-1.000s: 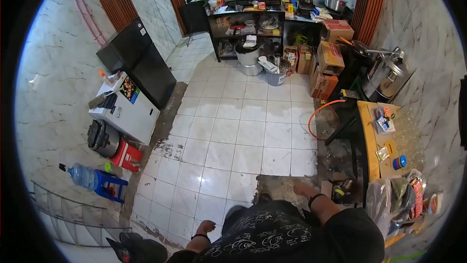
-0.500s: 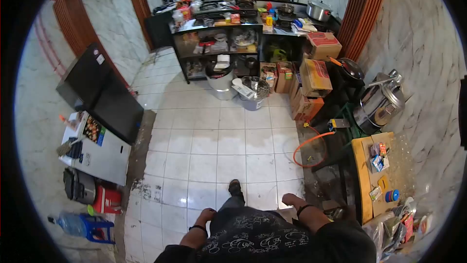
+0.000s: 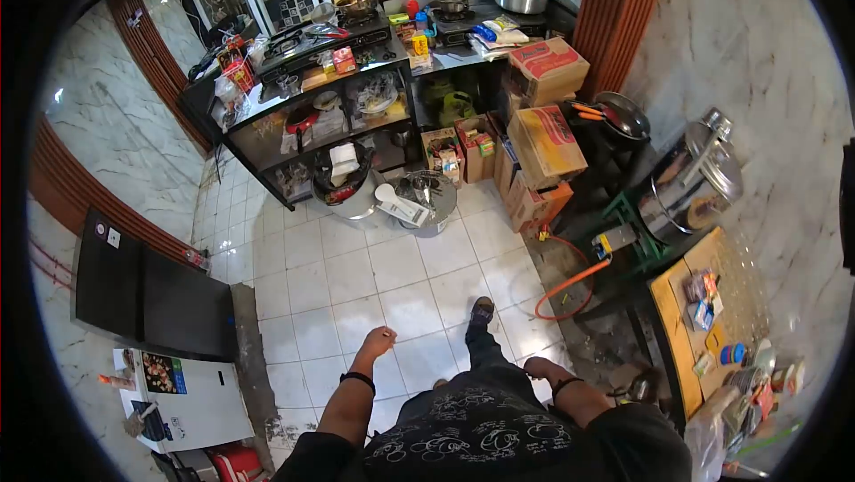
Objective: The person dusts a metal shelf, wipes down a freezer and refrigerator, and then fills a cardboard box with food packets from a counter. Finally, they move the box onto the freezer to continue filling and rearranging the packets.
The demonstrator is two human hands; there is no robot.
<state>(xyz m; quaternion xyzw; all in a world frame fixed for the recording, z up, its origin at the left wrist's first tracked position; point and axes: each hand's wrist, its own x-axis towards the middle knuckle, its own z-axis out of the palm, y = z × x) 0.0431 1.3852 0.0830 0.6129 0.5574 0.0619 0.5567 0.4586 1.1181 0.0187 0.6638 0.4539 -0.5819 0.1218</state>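
Our left hand (image 3: 381, 337) hangs out from the body over the floor (image 3: 356, 277), on the near side of the pot (image 3: 426, 201). The elbow is bent, the forearm points towards the pot, and a dark band sits at the wrist. Its fingers are loosely curled and released, grasping nothing.

Our right hand (image 3: 534, 364) lies low by the hip, nearer to us than the pot and to its right, the arm bent back. We cannot tell how its fingers stand, as they are small and blurred. Nearest to it is the orange hose (image 3: 570, 281), looped on the floor right of the pot, apart from the hand. We judge that it lies slack there because it runs to the green stand (image 3: 643, 237) further right.

A shoe (image 3: 482, 310) is planted between the hands, short of the pot, so we read both arms as hanging free in a stride, not reaching.
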